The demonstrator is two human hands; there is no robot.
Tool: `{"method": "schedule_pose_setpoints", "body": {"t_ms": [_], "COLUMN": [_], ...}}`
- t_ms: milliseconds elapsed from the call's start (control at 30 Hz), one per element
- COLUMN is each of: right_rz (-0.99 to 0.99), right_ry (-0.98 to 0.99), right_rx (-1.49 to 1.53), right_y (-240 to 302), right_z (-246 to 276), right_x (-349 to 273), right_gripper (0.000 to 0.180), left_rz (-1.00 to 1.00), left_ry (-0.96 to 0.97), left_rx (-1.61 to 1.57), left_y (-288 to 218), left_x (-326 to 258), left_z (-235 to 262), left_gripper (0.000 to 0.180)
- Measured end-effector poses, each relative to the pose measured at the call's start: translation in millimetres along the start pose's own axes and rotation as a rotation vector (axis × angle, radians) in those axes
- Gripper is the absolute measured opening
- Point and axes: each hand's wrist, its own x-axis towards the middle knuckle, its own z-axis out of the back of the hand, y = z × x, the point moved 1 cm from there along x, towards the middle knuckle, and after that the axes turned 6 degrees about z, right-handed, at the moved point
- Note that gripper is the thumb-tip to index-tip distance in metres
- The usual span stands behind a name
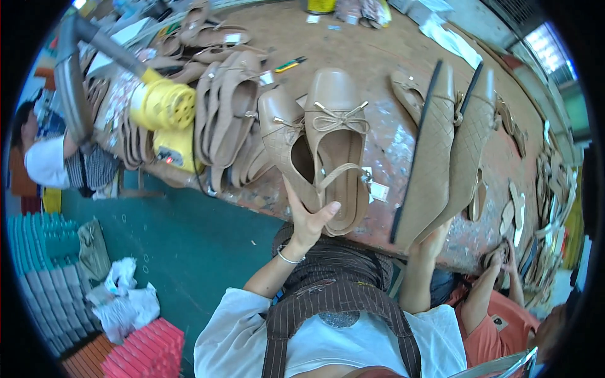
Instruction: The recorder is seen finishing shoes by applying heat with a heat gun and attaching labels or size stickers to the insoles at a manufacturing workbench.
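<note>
In the head view, the left hand [307, 225] pinches two shiny tan shoes with thin bows [334, 123] near their heels, over the worn brown table [359, 50]. The right hand [435, 239] grips two matching tan shoes with quilted sides [432, 151] by their heels, fingers partly hidden. Best hold gently, so nothing slips or rubs.

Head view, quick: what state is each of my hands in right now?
Left hand: closed, holding two upward-facing tan shoes.
Right hand: closed, holding two side-on tan shoes.
</note>
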Motion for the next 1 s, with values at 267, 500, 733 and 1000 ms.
{"method": "schedule_pose_setpoints", "body": {"t_ms": [267, 500, 733, 1000], "right_rz": [-0.106, -0.498, -0.728, -1.223], "right_ry": [0.633, 0.830, 1.112, 1.137], "right_rx": [-0.053, 0.058, -0.128, 0.187], "right_y": [-30.6, -85.3, -92.6, -150.0], "right_z": [-122.6, -175.8, -267.9, -340.3], "right_x": [-47.0, -83.1, -114.9, -157.6], "right_gripper": [0.049, 0.051, 0.049, 0.057], "left_rz": [-0.331, -0.108, -0.169, -0.157], "left_ry": [-0.367, -0.753, -0.844, -0.935], "left_rx": [0.190, 0.387, 0.333, 0.467], "left_y": [-37.1, -72.1, -83.8, -167.4], "left_x": [-25.0, -50.4, -60.2, -58.3], "left_z": [46.1, 128.3, 184.2, 212.2], "left_gripper": [0.140, 0.083, 0.088, 0.067]}}
